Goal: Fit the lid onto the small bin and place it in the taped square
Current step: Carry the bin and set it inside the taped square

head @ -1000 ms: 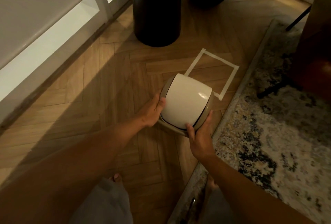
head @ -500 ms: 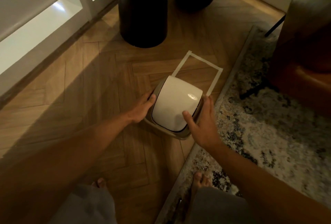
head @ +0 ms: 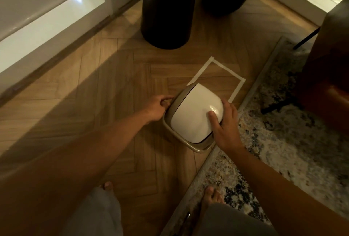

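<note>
Herringbone floor (head: 98,92) fills the frame, patterned rug (head: 283,151) at lower right, two dark cylinders (head: 167,7) at the top. Centre frame, the small bin (head: 196,146) with its white lid (head: 194,111) on top overlaps the near corner of the taped square (head: 234,74). Right hand (head: 226,124) grips the lid's right edge, thumb on the dome; left hand (head: 157,106) curls against the bin's left rim.

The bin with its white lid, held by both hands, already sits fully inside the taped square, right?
Not quite. The head view shows both hands, left and right, holding the bin with its white lid, but it only overlaps the near corner of the taped square, not fully inside.
</note>
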`<state>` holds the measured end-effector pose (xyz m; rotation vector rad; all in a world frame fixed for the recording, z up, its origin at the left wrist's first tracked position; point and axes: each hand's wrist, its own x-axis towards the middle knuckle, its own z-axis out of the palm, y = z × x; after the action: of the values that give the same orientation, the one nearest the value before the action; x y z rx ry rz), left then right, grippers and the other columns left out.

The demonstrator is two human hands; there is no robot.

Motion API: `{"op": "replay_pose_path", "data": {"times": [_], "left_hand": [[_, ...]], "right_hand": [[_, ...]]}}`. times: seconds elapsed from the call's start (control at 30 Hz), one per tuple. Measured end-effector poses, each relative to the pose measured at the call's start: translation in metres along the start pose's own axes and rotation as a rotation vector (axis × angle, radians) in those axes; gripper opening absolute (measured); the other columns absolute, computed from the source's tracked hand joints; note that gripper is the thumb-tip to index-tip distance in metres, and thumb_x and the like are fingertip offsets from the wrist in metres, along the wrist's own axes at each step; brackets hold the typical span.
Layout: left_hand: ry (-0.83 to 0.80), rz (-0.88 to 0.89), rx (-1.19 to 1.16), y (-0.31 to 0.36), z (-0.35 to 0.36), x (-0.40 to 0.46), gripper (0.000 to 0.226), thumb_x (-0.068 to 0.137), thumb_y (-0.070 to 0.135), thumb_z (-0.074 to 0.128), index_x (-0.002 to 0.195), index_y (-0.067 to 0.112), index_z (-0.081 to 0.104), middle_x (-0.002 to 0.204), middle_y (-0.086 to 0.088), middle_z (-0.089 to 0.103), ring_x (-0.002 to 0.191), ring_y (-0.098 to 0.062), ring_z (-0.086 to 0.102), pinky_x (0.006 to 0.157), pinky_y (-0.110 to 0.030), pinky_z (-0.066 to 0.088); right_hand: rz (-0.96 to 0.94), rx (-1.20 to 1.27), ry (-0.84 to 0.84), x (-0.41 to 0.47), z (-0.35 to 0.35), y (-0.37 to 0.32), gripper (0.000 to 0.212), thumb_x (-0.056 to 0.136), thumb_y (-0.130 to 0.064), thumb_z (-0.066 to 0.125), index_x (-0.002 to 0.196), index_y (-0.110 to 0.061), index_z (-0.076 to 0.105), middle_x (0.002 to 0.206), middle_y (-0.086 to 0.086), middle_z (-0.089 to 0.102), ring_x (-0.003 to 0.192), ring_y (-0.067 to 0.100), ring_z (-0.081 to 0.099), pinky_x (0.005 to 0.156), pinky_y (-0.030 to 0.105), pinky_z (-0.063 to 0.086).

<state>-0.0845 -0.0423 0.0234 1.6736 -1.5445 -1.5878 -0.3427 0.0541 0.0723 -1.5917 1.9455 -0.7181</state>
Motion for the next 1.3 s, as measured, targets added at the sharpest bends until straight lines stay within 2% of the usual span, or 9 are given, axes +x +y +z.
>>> {"op": "replay_pose_path", "data": {"times": [0.13, 0.4, 0.5, 0.57, 0.63, 0.73, 0.83, 0.97, 1.3], "left_hand": [[0.002, 0.014, -0.027, -0.002, -0.001, 0.001, 0.034, 0.104, 0.012, 0.049, 0.131, 0.028, 0.063, 0.131, -0.005, 0.065, 0.116, -0.019, 0.061, 0.103, -0.038, 0.050], [0.060, 0.044, 0.032, -0.002, 0.005, -0.006, 0.036, 0.107, 0.011, 0.041, 0.135, 0.019, 0.061, 0.138, -0.008, 0.060, 0.124, -0.023, 0.056, 0.100, -0.027, 0.044], [0.085, 0.069, 0.058, -0.001, 0.005, -0.012, 0.036, 0.107, 0.022, 0.042, 0.140, 0.017, 0.055, 0.141, -0.009, 0.057, 0.129, -0.026, 0.053, 0.108, -0.041, 0.044], [0.095, 0.163, 0.084, 0.003, 0.004, -0.021, 0.053, 0.103, 0.046, 0.044, 0.149, 0.019, 0.043, 0.145, -0.004, 0.052, 0.131, -0.012, 0.050, 0.105, -0.033, 0.044], [0.018, 0.296, 0.093, 0.008, 0.008, -0.034, 0.081, 0.092, 0.067, 0.050, 0.157, 0.026, 0.026, 0.149, 0.005, 0.044, 0.128, 0.008, 0.041, 0.102, -0.018, 0.039], [-0.082, 0.347, 0.230, 0.008, 0.014, -0.044, 0.119, 0.068, 0.077, 0.072, 0.157, 0.043, 0.001, 0.161, 0.004, 0.029, 0.140, -0.010, 0.035, 0.109, -0.032, 0.037], [-0.174, 0.336, 0.268, 0.002, 0.011, -0.045, 0.144, 0.055, 0.059, 0.091, 0.154, 0.048, -0.013, 0.165, 0.000, 0.018, 0.147, -0.019, 0.027, 0.115, -0.039, 0.030], [-0.200, 0.346, 0.326, -0.008, 0.009, -0.046, 0.146, 0.062, 0.036, 0.095, 0.158, 0.032, -0.015, 0.166, -0.005, 0.017, 0.149, -0.019, 0.021, 0.120, -0.037, 0.022], [-0.195, 0.332, 0.346, -0.008, 0.008, -0.046, 0.136, 0.072, 0.030, 0.089, 0.158, 0.030, -0.016, 0.168, -0.002, 0.007, 0.146, -0.007, 0.009, 0.118, -0.028, 0.011]], "right_hand": [[-0.001, 0.009, 0.021, 0.002, 0.002, -0.004, 0.077, 0.097, -0.064, 0.048, 0.159, -0.021, 0.034, 0.160, 0.004, 0.031, 0.131, 0.002, 0.028, 0.106, 0.029, 0.031], [0.068, 0.122, -0.025, 0.001, -0.006, 0.002, 0.085, 0.103, -0.056, 0.058, 0.166, -0.015, 0.020, 0.171, 0.004, 0.024, 0.154, 0.020, 0.029, 0.122, 0.039, 0.035], [0.105, 0.287, 0.040, -0.025, 0.000, -0.005, 0.091, 0.096, -0.067, 0.058, 0.167, -0.030, 0.014, 0.155, -0.048, 0.027, 0.133, -0.030, 0.030, 0.102, -0.002, 0.033], [0.132, 0.330, 0.048, -0.043, 0.009, -0.003, 0.095, 0.092, -0.070, 0.061, 0.166, -0.029, 0.018, 0.151, -0.042, 0.036, 0.127, -0.030, 0.039, 0.091, -0.009, 0.036], [0.153, 0.334, 0.026, -0.056, 0.016, -0.002, 0.103, 0.087, -0.074, 0.066, 0.165, -0.024, 0.021, 0.160, -0.009, 0.043, 0.137, -0.004, 0.048, 0.103, 0.006, 0.046], [0.132, 0.364, -0.040, -0.066, 0.030, 0.004, 0.115, 0.080, -0.059, 0.085, 0.165, -0.023, 0.017, 0.158, 0.000, 0.043, 0.141, 0.009, 0.051, 0.110, 0.039, 0.053], [0.142, 0.340, -0.094, -0.064, 0.037, 0.012, 0.146, 0.064, -0.053, 0.099, 0.166, -0.012, 0.003, 0.168, 0.008, 0.029, 0.153, 0.025, 0.038, 0.115, 0.055, 0.044], [0.085, 0.287, -0.113, -0.055, 0.034, 0.025, 0.151, 0.061, -0.044, 0.103, 0.168, -0.012, 0.001, 0.172, 0.010, 0.014, 0.158, 0.028, 0.026, 0.119, 0.058, 0.038], [0.129, 0.286, -0.138, -0.058, 0.040, 0.022, 0.149, 0.066, -0.046, 0.098, 0.167, -0.021, -0.008, 0.175, 0.012, 0.006, 0.161, 0.032, 0.017, 0.122, 0.059, 0.033]]}}
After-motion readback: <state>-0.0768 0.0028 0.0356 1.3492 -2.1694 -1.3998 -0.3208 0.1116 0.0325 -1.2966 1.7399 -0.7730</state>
